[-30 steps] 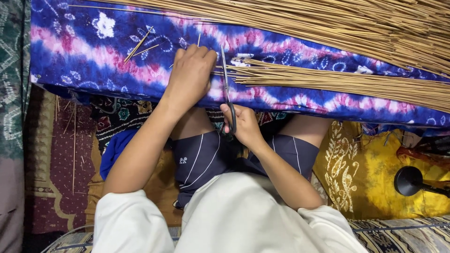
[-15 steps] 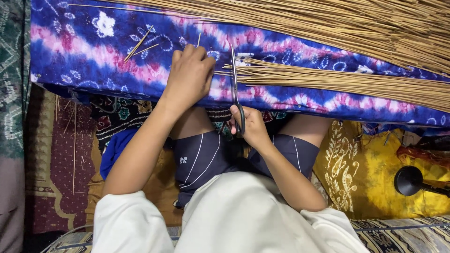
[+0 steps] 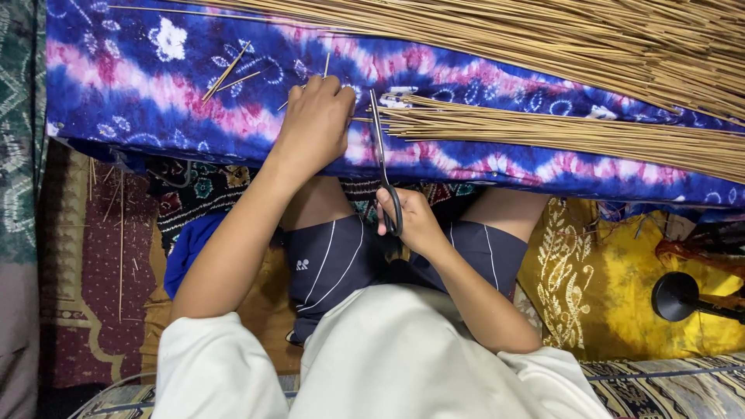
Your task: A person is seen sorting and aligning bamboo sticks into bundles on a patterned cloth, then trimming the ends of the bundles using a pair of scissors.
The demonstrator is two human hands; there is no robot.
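Fingertips of left hand (image 3: 314, 124) curled under, out of sight; held stick ends covered by the palm. Scissors (image 3: 382, 167) handles half buried in right hand (image 3: 415, 225); blade tips lost among bundle (image 3: 543, 132) ends at 12 o'clock. Bundle cut off at 3 o'clock edge. Pile (image 3: 559, 39) cropped at 12 and 3 o'clock. Cloth (image 3: 155, 85) running off past 9 o'clock. Black stand (image 3: 679, 296) cropped at 3 o'clock, kind unclear.

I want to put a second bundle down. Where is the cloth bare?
Bare tie-dye cloth lies left of the left hand, apart from a few loose sticks. Right of the scissors, stick bundles crowd it, leaving only a narrow strip along the near edge.
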